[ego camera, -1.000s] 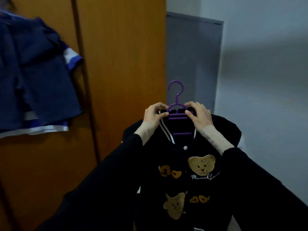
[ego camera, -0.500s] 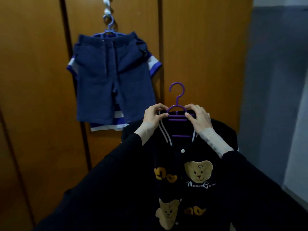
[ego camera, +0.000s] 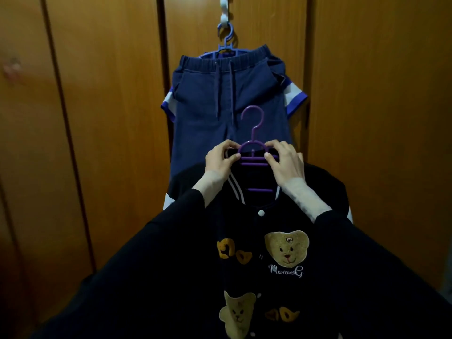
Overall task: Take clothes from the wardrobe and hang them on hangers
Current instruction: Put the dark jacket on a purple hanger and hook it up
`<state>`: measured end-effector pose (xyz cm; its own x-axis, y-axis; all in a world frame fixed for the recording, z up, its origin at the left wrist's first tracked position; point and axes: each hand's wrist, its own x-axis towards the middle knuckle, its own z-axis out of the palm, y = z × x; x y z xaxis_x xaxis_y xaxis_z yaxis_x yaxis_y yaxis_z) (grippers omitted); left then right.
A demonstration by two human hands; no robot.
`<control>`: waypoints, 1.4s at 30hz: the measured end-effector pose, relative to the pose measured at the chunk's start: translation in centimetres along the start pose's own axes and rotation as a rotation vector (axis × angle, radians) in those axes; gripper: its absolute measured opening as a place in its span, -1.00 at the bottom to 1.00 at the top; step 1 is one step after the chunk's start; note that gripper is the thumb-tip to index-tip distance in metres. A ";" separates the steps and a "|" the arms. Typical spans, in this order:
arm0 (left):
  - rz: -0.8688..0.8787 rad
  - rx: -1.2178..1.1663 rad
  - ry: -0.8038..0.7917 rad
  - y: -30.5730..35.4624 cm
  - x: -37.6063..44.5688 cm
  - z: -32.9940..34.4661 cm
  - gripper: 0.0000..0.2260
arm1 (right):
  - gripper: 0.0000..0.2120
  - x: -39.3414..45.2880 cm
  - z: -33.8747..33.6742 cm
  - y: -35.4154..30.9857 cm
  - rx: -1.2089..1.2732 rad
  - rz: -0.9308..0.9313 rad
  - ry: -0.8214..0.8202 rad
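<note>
Left hand (ego camera: 221, 159) and right hand (ego camera: 285, 161) both still pinching purple hanger (ego camera: 253, 152) at shoulders, black bear jacket (ego camera: 264, 253) draped below hands. View swung since earlier frame: blue shorts (ego camera: 228, 104) on blue hanger (ego camera: 226, 46) now directly behind hands, against wardrobe door (ego camera: 110, 118).

White script "MemeG…", cut off, on black jacket (ego camera: 256, 265) under bear patch (ego camera: 286, 248).
</note>
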<state>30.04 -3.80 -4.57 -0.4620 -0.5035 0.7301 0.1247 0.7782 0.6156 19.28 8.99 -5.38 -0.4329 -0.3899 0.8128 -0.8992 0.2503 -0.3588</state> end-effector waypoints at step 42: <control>0.339 0.209 0.405 -1.0 40.9 -4.0 -0.84 | -0.89 40.7 9.0 -6.1 -0.030 -0.153 0.505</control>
<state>14.51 -26.67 25.91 -0.0473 -0.2849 0.9574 0.0122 0.9582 0.2857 6.53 -16.42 25.74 -0.2055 0.0499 0.9774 -0.9445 0.2516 -0.2114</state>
